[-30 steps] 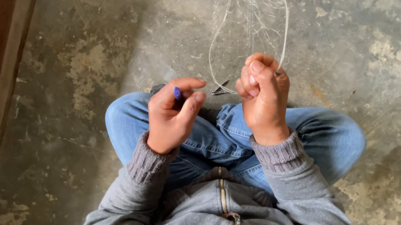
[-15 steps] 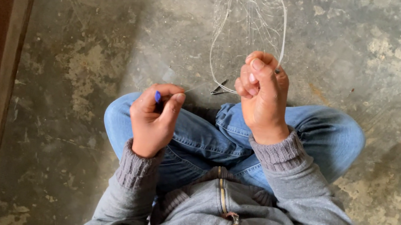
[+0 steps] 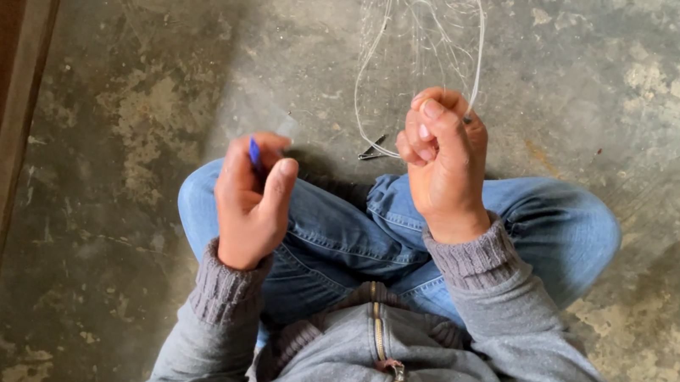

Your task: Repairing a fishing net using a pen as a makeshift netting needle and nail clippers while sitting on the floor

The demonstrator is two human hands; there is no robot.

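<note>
Soft, even daylight, no glare. Faint shadow on the concrete floor [image 3: 158, 68] just beyond the knees. Left edge dim. Sharp focus; thin netting [image 3: 426, 30] hard to resolve.

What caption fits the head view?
Seated cross-legged on concrete floor, left hand holds small blue tool; right hand pinches pale netting.
</note>
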